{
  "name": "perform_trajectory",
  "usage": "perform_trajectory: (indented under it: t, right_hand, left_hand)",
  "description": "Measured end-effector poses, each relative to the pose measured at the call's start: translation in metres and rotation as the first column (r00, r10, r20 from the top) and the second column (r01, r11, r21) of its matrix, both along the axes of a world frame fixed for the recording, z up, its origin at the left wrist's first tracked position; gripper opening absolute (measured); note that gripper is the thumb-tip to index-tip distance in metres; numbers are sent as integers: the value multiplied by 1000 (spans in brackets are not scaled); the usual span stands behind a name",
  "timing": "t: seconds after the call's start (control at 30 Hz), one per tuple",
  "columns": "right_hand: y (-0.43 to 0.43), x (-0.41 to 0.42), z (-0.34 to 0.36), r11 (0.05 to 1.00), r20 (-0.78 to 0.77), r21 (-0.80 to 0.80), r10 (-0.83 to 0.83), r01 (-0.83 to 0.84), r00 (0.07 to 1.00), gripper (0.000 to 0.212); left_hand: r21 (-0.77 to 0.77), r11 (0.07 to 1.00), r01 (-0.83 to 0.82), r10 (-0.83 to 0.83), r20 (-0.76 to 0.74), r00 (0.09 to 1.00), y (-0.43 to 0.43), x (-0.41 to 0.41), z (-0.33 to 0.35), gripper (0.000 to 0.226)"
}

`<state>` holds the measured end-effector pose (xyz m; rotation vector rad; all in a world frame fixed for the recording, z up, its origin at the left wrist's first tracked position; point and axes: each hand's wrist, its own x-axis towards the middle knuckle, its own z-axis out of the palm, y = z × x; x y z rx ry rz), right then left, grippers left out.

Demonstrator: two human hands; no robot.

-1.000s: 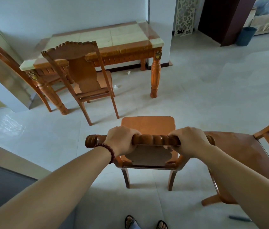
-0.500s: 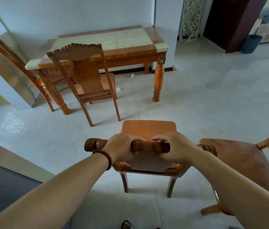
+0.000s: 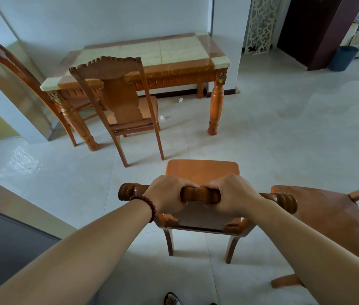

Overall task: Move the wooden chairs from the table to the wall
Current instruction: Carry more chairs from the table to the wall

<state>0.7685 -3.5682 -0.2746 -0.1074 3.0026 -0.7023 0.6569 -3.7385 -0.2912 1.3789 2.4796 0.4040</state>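
Note:
Directly below me stands a wooden chair (image 3: 202, 170), seen from behind and above. My left hand (image 3: 167, 194) and my right hand (image 3: 231, 194) both grip its carved top rail, close together near the middle. At the table (image 3: 152, 53) with the pale stone top, a second wooden chair (image 3: 128, 106) stands at the front side. A third chair (image 3: 9, 62) stands at the table's left end, partly hidden. Another wooden chair (image 3: 328, 216) is right beside the held one, on its right.
A white wall runs behind the table, with a pillar at its right end. A dark low surface (image 3: 4, 234) fills the lower left. A blue bin (image 3: 342, 58) stands by a dark door at the far right. Small white scraps (image 3: 163, 117) lie on the tiled floor.
My right hand has slid left along the top rail until it sits close to my left hand. The view has pulled back a little from the table.

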Motion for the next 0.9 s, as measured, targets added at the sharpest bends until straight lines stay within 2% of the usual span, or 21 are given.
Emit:
perform_trajectory:
  t: [0.13,0.27,0.33,0.4,0.47,0.6,0.67,0.9]
  right_hand:
    - [1,2,-3,1000,-7,7,4,-4,1000,14]
    - [3,-1,-2,998,32,-55,20,-18,999,24]
    - [6,-3,0,987,93,-159,41,-26,995,42]
    - [8,-6,2,962,126,-273,16,19,992,64]
    - [10,-10,3,942,127,-323,-50,89,991,79]
    - [11,-30,6,911,78,-388,-121,142,990,71]
    - [9,-44,9,905,70,-403,-119,138,990,75]
    - [-17,-116,28,882,6,-457,-130,118,992,68]
  left_hand:
    - [26,1000,11,-10,-26,1000,-4,5,-2,36]
    - [-3,999,34,-34,18,999,-5,3,-2,42]
    - [6,999,54,-54,137,989,-8,1,1,54]
    - [43,999,-6,-7,288,958,-10,1,4,63]
    - [74,994,-86,56,343,938,-11,-2,6,68]
    - [160,962,-223,164,316,935,-14,-16,11,69]
    - [188,945,-267,202,307,930,-19,-24,16,68]
    - [223,881,-417,348,291,891,-69,-87,38,71]
